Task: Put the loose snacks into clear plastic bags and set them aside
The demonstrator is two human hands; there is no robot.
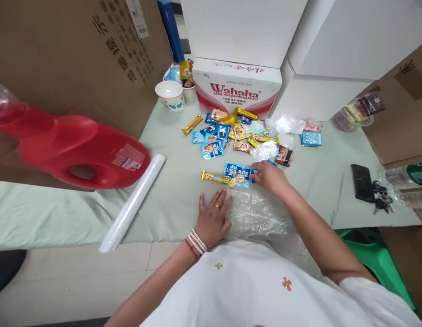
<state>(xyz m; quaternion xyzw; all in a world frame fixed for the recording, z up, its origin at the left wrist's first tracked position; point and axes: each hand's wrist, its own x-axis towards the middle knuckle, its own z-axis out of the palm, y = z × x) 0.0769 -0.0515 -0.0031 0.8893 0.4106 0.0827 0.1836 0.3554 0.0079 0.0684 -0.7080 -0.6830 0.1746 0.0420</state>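
Observation:
My left hand (213, 217) lies flat with fingers stretched out on the pale green cloth (173, 195), pressing the left edge of a clear plastic bag (257, 211). My right hand (270, 177) reaches over the bag, its fingers closed at the right end of a blue snack packet (237, 173). A long yellow snack bar (218, 178) lies just left of that packet. Beyond them a pile of several small snack packets (231, 134) is spread out.
A big red jug (78, 150) lies on its side at left, beside a white roll (132, 204). A paper cup (170, 94) and a Wahaha carton (236, 88) stand at the back. A black phone (362, 181) and keys (383, 200) lie at right; a green stool (377, 259) stands below.

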